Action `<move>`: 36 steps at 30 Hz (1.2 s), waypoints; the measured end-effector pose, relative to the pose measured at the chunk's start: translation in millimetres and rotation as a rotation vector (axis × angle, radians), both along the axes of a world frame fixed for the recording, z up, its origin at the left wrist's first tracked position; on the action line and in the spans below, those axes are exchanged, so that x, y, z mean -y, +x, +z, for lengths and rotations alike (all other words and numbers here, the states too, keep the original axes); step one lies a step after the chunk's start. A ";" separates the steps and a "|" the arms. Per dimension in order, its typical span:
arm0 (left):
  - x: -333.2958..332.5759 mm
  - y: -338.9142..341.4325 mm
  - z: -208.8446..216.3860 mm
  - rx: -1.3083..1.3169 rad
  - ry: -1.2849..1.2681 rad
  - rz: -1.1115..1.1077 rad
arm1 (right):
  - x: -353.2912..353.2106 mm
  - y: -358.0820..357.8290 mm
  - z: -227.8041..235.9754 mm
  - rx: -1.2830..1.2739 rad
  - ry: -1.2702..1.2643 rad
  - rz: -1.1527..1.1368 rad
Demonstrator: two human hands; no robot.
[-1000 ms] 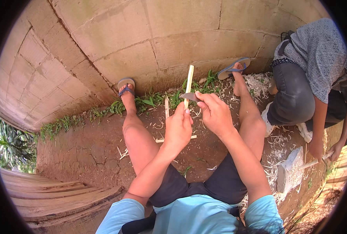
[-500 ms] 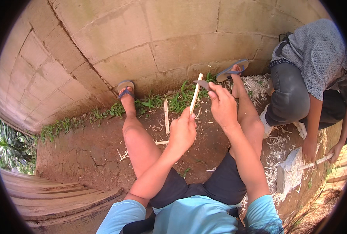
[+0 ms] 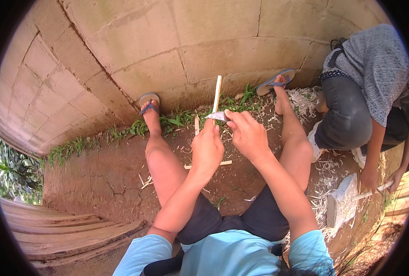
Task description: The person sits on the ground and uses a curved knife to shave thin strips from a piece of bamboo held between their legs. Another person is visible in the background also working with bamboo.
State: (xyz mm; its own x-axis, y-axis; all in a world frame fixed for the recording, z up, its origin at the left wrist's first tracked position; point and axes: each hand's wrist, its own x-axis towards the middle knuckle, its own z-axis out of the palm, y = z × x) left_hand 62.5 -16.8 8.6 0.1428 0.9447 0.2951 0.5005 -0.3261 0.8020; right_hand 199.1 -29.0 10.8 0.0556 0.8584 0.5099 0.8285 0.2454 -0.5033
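Pointing ahead toward wall [image 3: 218, 50]: stick [image 3: 218, 92], long axis leaning slightly right, far end free. Left hand [image 3: 207, 149] pinching near end; right hand [image 3: 249, 138] gripping knife [image 3: 220, 117], blade crossing stick beside left hand. Open soil [image 3: 94, 175] left of left leg [image 3: 161, 163].

Head camera, left of a side-by-side fisheye pair: from where I am standing, it is looking down from above the wearer's light-blue T-shirt [image 3: 232, 255], facing forward toward the concrete-block wall [image 3: 218, 50], which is bowing across the top. Left hand [image 3: 207, 149] and right hand [image 3: 248, 137] are sitting mid-frame, nearer the lens than the dirt ground [image 3: 96, 181]. The wide field is catching a crouching co-worker [image 3: 372, 78] at the right edge.
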 end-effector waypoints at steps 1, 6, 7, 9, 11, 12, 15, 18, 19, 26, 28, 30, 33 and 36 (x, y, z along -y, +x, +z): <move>-0.1 0.5 0.1 -0.019 0.017 0.013 | -0.1 -1.2 -0.3 0.009 0.020 -0.015; 10.9 5.6 10.0 -0.031 -0.012 -0.045 | -15.7 9.1 -2.0 -0.062 0.091 -0.177; 20.1 8.6 9.3 -0.036 -0.044 -0.075 | -26.6 20.9 -1.0 -0.101 0.129 -0.247; 41.3 21.6 -13.5 -0.015 0.103 -0.194 | -47.7 74.4 16.4 -0.249 -0.009 -0.455; 32.8 26.7 -9.2 0.046 -0.015 -0.179 | -46.0 102.7 12.9 -0.156 0.068 -0.375; 18.9 19.9 -0.2 0.069 -0.162 -0.124 | -39.0 97.7 15.9 -0.174 0.113 -0.306; 1.1 1.1 -2.1 0.103 -0.134 -0.023 | -13.2 52.6 5.7 -0.262 -0.012 -0.005; -0.2 2.7 -6.1 0.064 -0.102 -0.022 | 0.5 17.1 2.9 -0.158 -0.072 0.043; -0.5 4.2 -5.7 0.049 -0.083 -0.027 | 0.3 10.4 0.7 -0.166 -0.058 0.051; 3.5 5.7 2.8 0.028 0.038 -0.015 | 0.2 8.9 10.7 -0.067 0.035 0.026; 4.9 6.6 4.9 0.015 0.058 -0.001 | 1.4 7.0 9.9 -0.061 0.021 0.001; 5.4 10.1 -0.5 0.041 0.147 0.030 | -0.3 7.6 12.7 -0.054 0.029 -0.036; 3.5 15.8 1.9 0.055 0.131 0.017 | -4.9 11.9 10.6 -0.053 0.079 -0.111; 13.0 20.3 2.1 -0.025 0.092 -0.042 | -29.3 30.2 -7.6 -0.191 0.182 -0.234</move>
